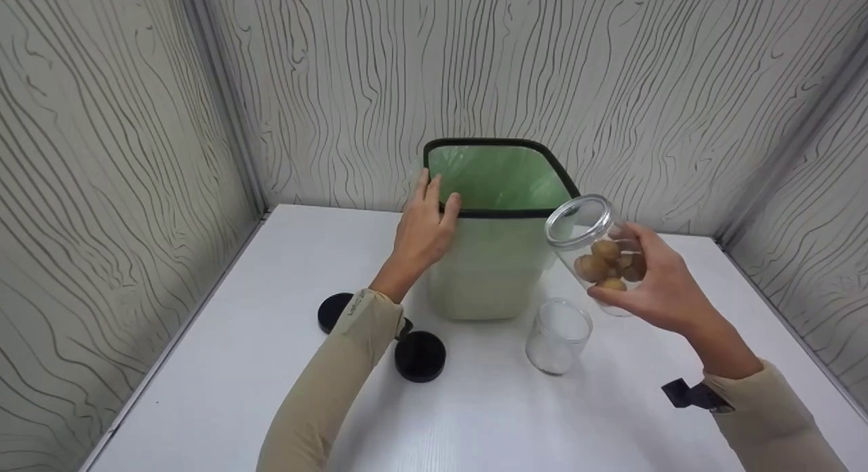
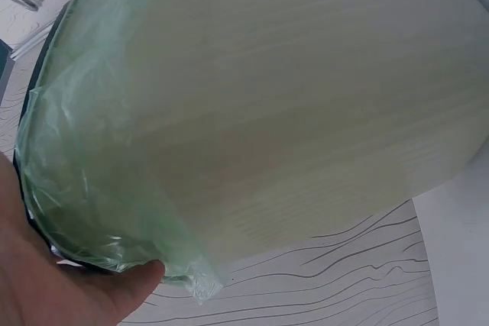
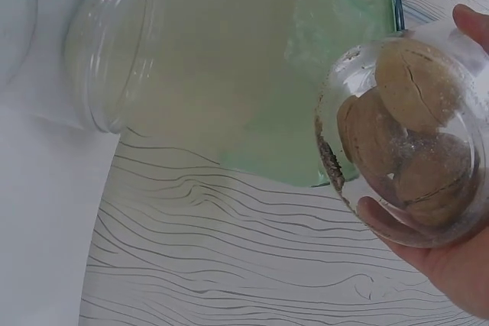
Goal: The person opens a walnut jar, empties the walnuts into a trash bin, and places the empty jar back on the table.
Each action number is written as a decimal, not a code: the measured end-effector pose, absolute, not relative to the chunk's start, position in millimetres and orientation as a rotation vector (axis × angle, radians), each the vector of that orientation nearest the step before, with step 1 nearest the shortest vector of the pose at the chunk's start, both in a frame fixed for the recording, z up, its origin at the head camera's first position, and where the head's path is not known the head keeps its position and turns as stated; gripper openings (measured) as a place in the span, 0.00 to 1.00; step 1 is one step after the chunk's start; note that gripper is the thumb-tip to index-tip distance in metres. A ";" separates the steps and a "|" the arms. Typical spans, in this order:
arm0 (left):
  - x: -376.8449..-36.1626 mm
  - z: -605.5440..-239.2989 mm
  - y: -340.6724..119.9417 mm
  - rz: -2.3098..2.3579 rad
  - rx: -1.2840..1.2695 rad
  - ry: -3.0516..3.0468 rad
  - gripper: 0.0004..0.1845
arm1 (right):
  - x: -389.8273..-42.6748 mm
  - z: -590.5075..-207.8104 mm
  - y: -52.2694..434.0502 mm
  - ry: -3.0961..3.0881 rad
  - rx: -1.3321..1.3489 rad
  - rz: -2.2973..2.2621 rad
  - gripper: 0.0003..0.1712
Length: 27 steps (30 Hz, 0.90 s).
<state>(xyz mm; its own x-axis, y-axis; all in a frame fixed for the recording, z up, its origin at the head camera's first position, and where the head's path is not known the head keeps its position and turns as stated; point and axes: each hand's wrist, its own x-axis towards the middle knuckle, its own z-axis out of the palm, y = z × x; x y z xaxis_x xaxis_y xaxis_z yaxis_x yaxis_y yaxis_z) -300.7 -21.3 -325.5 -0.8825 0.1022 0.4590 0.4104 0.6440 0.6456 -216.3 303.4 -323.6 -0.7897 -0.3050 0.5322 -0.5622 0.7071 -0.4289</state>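
Note:
A pale bin (image 1: 489, 268) with a black rim and a green liner (image 1: 498, 177) stands at the back of the white table. My left hand (image 1: 426, 228) grips its left rim, thumb over the edge; the left wrist view shows the bin wall (image 2: 306, 112) and liner (image 2: 99, 188) close up. My right hand (image 1: 661, 282) holds an open clear jar (image 1: 597, 251) with several brown walnuts (image 3: 416, 143) in it, tilted with its mouth toward the bin. A second clear jar (image 1: 557, 336), holding nothing, stands upright below it, also seen in the right wrist view (image 3: 107, 59).
Two black lids (image 1: 420, 355) (image 1: 335, 311) lie on the table (image 1: 508, 418) to the left of the bin, partly behind my left sleeve. Patterned walls close in the table at the back and both sides.

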 end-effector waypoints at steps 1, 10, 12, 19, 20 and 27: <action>-301.0 -325.6 -21.2 -1.110 -0.406 -2.478 0.33 | -217.3 -320.7 304.7 -2.487 0.663 0.813 0.49; -302.1 -327.0 -20.6 -1.113 -0.396 -2.476 0.31 | -229.8 -297.1 315.3 -2.486 0.592 0.646 0.51; -302.4 -327.5 -20.7 -1.111 -0.396 -2.474 0.31 | -233.4 -292.3 316.7 -2.493 0.587 0.604 0.52; -303.0 -329.2 -20.8 -1.121 -0.393 -2.446 0.31 | -247.5 -274.4 317.1 -2.518 0.510 0.445 0.55; -302.9 -329.3 -20.8 -1.120 -0.394 -2.443 0.31 | -249.4 -272.1 316.9 -2.516 0.507 0.419 0.55; -303.4 -329.5 -20.1 -1.122 -0.407 -2.438 0.29 | -261.2 -260.5 315.9 -2.494 0.513 0.237 0.54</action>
